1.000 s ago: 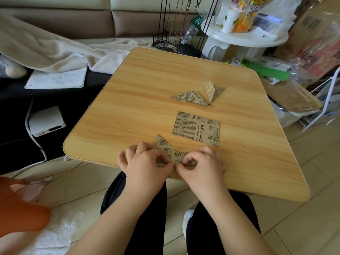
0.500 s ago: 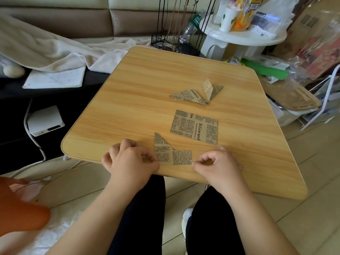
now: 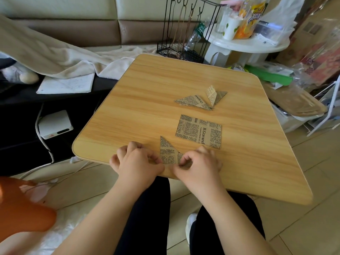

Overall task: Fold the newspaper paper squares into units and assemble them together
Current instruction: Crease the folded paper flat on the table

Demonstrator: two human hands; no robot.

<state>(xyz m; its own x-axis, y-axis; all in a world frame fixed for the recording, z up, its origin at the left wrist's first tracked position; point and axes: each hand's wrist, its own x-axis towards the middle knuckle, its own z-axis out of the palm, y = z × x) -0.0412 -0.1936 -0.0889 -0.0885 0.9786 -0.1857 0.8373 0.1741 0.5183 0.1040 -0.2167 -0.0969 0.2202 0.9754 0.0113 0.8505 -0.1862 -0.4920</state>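
Fingers (image 3: pixel 185 159) of our right hand (image 3: pixel 200 166) curl in tight, thumb and forefinger pinching the right part of the half-folded newspaper piece (image 3: pixel 168 152) at the near edge of the worktop (image 3: pixel 139 107). Our left hand (image 3: pixel 137 163) sits just beside it with its fingers curled too, thumb and forefinger meeting at the piece's left edge, so both hands hold the same paper between them. The piece lies flat on the wood, one pointed corner rising away from us while its lower band runs under our fingertips. Just beyond it, apart by a narrow strip of wood, we see a flat newspaper square (image 3: pixel 199 131), unfolded, lying a little askew. Farther up the worktop lie the folded units (image 3: pixel 200 99): one long flat triangle and, touching its right end, a second one with a flap standing up. Off the worktop's far side we see a black wire rack (image 3: pixel 182 48) and a white round side table (image 3: pixel 244 46) crowded with cups and packets. To our left a pale blanket (image 3: pixel 55 56) drapes over the sofa, with a notebook (image 3: pixel 68 85) below it and a small white box (image 3: pixel 55 124) with a cable on the dark surface. Our dark trouser legs (image 3: pixel 147 218) show under the near edge.
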